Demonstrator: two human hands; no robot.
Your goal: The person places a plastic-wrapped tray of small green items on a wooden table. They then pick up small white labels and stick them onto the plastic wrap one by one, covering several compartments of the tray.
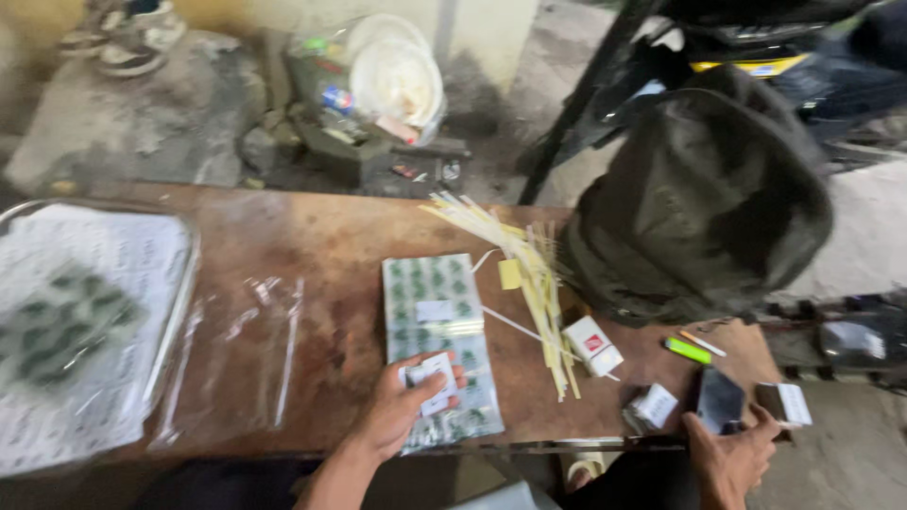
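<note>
Head view shows the left hand (pixel 397 411) pinching a small white card (pixel 430 376) on top of the green-dotted sheets (pixel 436 331). The card looks light, thin and bendy; its edges are best to grip. Right of the sheets, the right hand (pixel 729 458) grips a dark phone (pixel 720 399).
</note>
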